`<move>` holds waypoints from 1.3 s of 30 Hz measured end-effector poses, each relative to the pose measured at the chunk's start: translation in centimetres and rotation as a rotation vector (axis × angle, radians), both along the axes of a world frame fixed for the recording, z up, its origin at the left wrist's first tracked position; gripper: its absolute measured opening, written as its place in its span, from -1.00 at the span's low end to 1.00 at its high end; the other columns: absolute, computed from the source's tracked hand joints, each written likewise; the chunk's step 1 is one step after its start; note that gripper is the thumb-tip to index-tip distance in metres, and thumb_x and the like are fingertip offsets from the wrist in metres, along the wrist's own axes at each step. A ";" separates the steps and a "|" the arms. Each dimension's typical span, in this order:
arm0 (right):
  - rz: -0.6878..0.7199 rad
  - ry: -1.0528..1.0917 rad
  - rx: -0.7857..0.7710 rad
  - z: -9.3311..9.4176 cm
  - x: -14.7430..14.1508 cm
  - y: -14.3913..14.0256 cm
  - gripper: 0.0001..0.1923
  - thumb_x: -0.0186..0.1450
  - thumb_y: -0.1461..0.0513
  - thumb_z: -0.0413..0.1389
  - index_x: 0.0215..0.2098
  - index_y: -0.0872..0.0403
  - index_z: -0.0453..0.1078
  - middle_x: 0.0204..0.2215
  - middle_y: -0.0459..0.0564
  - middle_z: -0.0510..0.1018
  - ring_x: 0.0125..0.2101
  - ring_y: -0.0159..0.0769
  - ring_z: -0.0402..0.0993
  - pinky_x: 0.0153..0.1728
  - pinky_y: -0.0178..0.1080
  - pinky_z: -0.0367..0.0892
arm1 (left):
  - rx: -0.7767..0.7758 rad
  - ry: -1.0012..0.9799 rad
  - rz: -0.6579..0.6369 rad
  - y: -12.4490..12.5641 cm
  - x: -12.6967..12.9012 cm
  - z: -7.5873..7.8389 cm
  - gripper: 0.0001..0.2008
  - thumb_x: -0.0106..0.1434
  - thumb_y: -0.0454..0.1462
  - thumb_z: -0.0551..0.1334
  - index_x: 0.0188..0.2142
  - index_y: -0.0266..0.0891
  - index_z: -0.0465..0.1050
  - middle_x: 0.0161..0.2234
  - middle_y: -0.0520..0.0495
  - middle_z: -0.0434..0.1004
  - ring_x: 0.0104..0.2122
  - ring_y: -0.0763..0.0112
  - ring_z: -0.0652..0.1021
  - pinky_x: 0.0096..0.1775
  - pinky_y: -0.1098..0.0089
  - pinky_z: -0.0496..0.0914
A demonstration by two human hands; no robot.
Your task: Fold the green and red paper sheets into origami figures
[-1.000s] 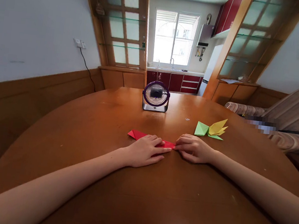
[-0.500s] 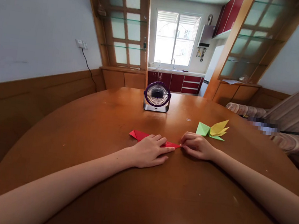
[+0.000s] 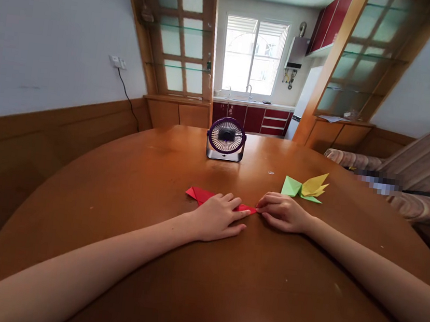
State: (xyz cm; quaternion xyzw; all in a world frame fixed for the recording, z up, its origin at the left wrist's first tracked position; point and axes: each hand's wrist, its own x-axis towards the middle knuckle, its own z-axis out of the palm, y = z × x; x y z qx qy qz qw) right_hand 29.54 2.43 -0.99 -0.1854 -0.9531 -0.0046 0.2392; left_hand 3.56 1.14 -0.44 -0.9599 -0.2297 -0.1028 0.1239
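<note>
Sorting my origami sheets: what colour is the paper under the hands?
Red paper, seen in the head view.

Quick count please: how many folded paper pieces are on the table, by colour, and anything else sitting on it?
Red paper: 1, under both hands
Green paper: 1
Yellow paper: 1
Desk fan: 1
Total: 4

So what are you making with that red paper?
A person is folding a red paper flat on the wooden table. The left hand lies on it, pressing it down, while the right hand pinches its pointed right tip. A finished green and yellow paper shape lies to the right, and a small fan stands behind.
</note>
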 end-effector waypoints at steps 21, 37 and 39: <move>0.012 -0.174 0.147 0.3 -1.3 -0.9 -0.72 0.37 0.28 -0.04 -0.03 0.14 0.41 -0.17 0.13 0.55 -0.12 -0.18 0.45 -0.13 -0.11 0.42 | -0.315 -0.203 0.032 0.9 -4.9 0.0 -0.61 0.46 -0.12 -0.04 0.10 -0.09 0.44 0.08 -0.14 0.43 0.05 0.26 0.44 0.07 0.20 0.31; -0.217 -0.248 0.239 0.7 -2.3 0.0 -0.66 0.43 0.15 -0.09 -0.18 0.17 0.46 -0.23 0.16 0.52 -0.21 -0.16 0.43 -0.13 -0.06 0.34 | -0.173 -0.161 0.261 3.1 -9.3 1.0 -0.64 0.40 -0.12 0.03 -0.14 -0.19 0.58 -0.29 -0.11 0.45 -0.28 0.33 0.48 -0.22 0.35 0.36; -0.290 -0.256 0.186 0.8 -2.5 0.4 -0.62 0.44 0.10 -0.10 -0.21 0.16 0.48 -0.23 0.15 0.51 -0.23 -0.17 0.42 -0.12 -0.07 0.32 | -0.159 -0.172 0.248 2.9 -9.2 1.0 -0.61 0.40 -0.12 0.02 -0.26 -0.21 0.59 -0.38 -0.08 0.40 -0.35 0.36 0.44 -0.30 0.39 0.32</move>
